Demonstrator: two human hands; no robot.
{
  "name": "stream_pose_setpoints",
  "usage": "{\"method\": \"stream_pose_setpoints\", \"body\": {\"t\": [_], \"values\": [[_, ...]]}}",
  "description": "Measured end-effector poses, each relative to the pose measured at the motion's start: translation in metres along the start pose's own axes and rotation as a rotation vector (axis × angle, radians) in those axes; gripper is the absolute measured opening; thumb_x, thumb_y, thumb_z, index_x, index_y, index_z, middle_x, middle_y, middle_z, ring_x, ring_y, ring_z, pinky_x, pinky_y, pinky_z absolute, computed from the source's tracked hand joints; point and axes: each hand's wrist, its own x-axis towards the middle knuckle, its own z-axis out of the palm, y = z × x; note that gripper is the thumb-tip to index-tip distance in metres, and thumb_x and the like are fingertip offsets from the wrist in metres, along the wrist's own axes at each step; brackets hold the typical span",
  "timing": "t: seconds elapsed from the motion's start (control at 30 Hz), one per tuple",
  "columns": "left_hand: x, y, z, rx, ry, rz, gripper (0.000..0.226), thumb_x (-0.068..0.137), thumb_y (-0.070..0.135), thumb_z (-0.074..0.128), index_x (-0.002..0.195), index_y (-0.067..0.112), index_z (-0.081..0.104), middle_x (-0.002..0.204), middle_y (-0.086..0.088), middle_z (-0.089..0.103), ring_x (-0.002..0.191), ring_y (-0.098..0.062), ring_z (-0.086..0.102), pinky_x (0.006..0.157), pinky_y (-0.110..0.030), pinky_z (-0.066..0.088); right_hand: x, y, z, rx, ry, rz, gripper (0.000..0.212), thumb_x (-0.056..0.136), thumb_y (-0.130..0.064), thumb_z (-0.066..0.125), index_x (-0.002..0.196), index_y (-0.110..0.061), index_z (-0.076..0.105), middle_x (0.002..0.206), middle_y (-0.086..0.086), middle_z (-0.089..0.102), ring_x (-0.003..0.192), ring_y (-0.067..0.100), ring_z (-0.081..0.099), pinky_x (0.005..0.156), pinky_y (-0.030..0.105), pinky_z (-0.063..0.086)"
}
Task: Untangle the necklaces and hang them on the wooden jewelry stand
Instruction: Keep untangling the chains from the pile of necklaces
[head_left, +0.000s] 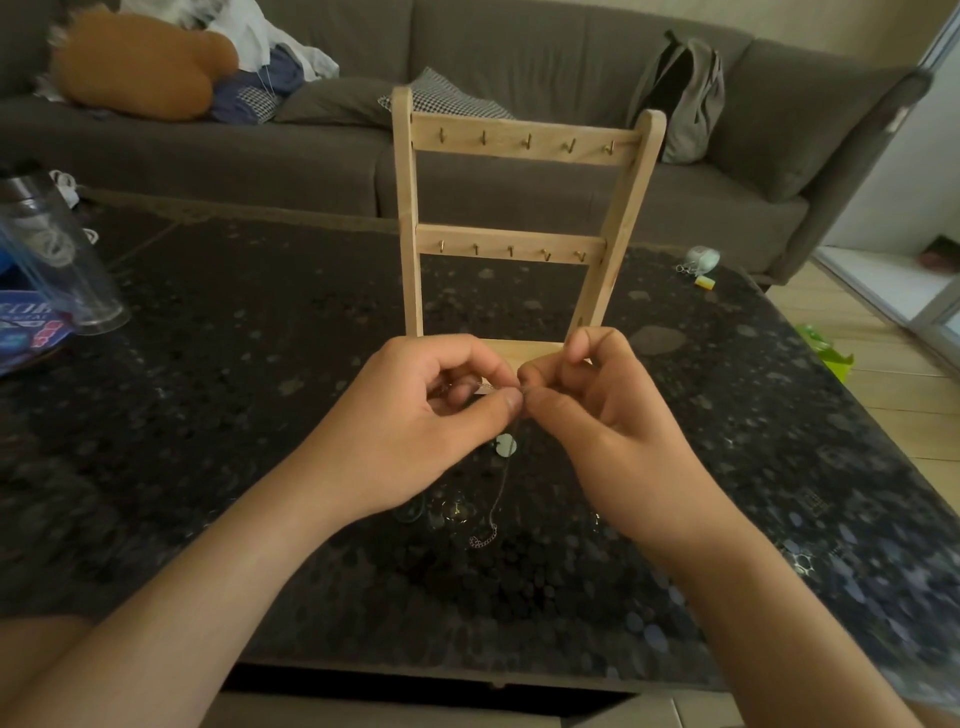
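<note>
Both hands meet at the centre of the frame, just in front of the base of the wooden jewelry stand (524, 143). The left hand (415, 421) is curled, its thumb and forefinger pinching a thin necklace (483, 541). The right hand (602, 415) is also curled and pinches the same chain right beside the left fingertips, so the two grips almost touch. From that pinch the chain drops to the dark speckled tabletop (234, 415). A round pale pendant (505, 445) hangs just below the fingers, and the clasp end lies on the surface between the forearms. Whether more than one chain is held in the pinch cannot be told.

The stand is upright on the tabletop, with two crossbars that each carry a row of small brass hooks. A clear tumbler (57, 260) stands at the left edge. Behind runs a grey sofa (519, 52), with an orange plush toy (140, 67) at upper left and a grey backpack (680, 93) at upper right.
</note>
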Motion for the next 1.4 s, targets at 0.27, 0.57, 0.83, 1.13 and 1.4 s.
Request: {"method": "stream_pose_setpoints", "body": {"t": [0.27,0.57,0.83,1.13,1.4], "values": [[0.0005,-0.0006,0.0001,0.02,0.035,-0.007,0.007,0.098,0.027,0.077,0.094,0.032,0.079,0.087,0.007,0.076,0.083,-0.016,0.074,0.077,-0.035,0.062,-0.0004,-0.0026,0.0015,0.014,0.074,0.03,0.027,0.097,0.01,0.062,0.106,-0.013,0.052,0.093,0.008,0.06,0.084,0.017,0.064,0.078,0.028,0.056],[0.0017,-0.0012,0.0008,-0.003,0.068,-0.065,0.005,0.095,0.027,0.079,0.09,0.027,0.08,0.087,0.003,0.078,0.082,-0.017,0.076,0.078,-0.039,0.065,-0.0046,-0.0022,0.0032,-0.126,0.104,-0.016,0.033,0.087,0.003,0.083,0.106,-0.012,0.06,0.097,0.01,0.07,0.081,0.03,0.076,0.075,0.041,0.064],[0.0036,-0.0015,-0.0004,0.018,0.063,-0.088,0.008,0.093,0.024,0.08,0.086,0.028,0.082,0.083,0.003,0.079,0.081,-0.017,0.075,0.078,-0.041,0.064,-0.0065,0.0002,0.0055,-0.491,0.206,-0.169,0.023,0.085,-0.011,0.089,0.091,-0.027,0.074,0.08,-0.011,0.072,0.071,0.013,0.068,0.063,0.017,0.051],[0.0032,-0.002,-0.002,0.019,0.069,-0.11,0.004,0.09,0.027,0.082,0.086,0.027,0.083,0.082,0.001,0.079,0.078,-0.02,0.076,0.077,-0.046,0.065,-0.0064,-0.0006,0.005,-0.569,0.205,-0.136,0.009,0.09,-0.018,0.086,0.093,-0.025,0.082,0.076,-0.018,0.075,0.076,0.001,0.073,0.068,0.012,0.053],[0.0021,-0.0032,-0.0005,0.062,0.044,-0.09,0.006,0.091,0.023,0.082,0.09,0.029,0.081,0.083,0.002,0.077,0.077,-0.016,0.074,0.075,-0.036,0.064,-0.0056,-0.0051,-0.0026,-0.283,0.184,0.135,0.003,0.09,-0.017,0.086,0.089,-0.02,0.085,0.083,-0.006,0.083,0.083,0.009,0.079,0.087,0.033,0.065]]}}
